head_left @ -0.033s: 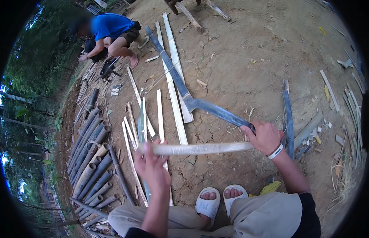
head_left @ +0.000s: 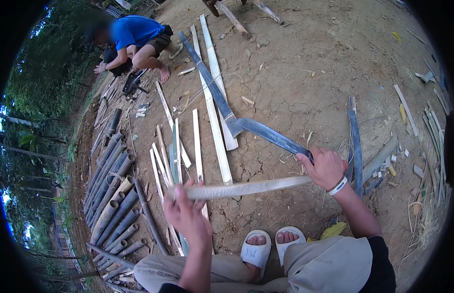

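A pale bamboo strip [head_left: 256, 187] runs crosswise in front of me, slightly bowed. Its left end is in the fingers of my left hand [head_left: 189, 215], which is a little blurred. Its right end passes at my right hand [head_left: 326, 169], where I cannot tell whether it is gripped or lies behind the hand. My right hand is closed round the near end of a dark, curved machete [head_left: 276, 137], whose broad tip points away to the left. Beneath that tip a long dark bamboo piece [head_left: 207, 78] lies on the ground.
Split bamboo slats [head_left: 215, 122] lie ahead on the bare earth. A pile of bamboo tubes [head_left: 112, 195] is at the left. A person in a blue shirt [head_left: 139, 34] squats at the far left. More bamboo pieces [head_left: 355, 146] and offcuts lie right. My sandals [head_left: 256, 250] are below.
My left hand and the left end of the bamboo strip have come slightly lower, nearer to me. My right hand and the machete stay almost in place.
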The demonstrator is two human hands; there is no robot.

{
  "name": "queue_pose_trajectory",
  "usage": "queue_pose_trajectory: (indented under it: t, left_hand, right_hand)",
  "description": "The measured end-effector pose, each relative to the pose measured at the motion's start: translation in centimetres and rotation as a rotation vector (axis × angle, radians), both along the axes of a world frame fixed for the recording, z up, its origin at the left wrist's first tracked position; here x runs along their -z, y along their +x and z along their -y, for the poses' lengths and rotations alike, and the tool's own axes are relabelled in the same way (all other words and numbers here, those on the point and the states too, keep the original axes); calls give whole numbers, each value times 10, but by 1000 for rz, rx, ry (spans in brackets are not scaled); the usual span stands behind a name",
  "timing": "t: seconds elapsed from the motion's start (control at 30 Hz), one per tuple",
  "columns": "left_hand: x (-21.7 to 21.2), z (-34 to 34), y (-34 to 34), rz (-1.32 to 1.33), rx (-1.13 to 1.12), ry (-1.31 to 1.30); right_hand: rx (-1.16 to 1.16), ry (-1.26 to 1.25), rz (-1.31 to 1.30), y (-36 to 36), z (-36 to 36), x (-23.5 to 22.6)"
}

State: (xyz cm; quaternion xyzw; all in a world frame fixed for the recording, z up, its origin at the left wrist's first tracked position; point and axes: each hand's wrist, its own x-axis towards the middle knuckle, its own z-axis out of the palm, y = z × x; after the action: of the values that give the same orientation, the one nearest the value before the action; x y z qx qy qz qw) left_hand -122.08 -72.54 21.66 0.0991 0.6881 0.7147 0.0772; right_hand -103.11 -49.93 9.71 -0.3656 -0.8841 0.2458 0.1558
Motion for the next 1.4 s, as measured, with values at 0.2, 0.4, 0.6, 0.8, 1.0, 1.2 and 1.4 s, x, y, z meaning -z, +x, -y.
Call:
queue_pose_trajectory:
  t: [0.2,0.4,0.6,0.8,1.0,1.2,1.4]
  left_hand:
    - [52,47,57,-25,-175,-100]
    - [36,70,70,-18,28,-401]
    - [37,79,72,-69,102,-527]
    - [29,72,75,32,98,-485]
    - [32,77,74,-11,123,-500]
    - [30,79,68,65,96,-478]
    - [31,84,66,80,132,-534]
  right_hand:
    - [-79,-424,-131,2,75,29]
    - [-398,-646,-105,14,139,29]
    - [-146,-600,185,1,95,86]
    - [-323,-630,99,14,117,70]
    - [-324,-618,179,3,105,48]
    - [-164,-620,247,5,88,90]
    - [-91,-610,338,0,78,88]
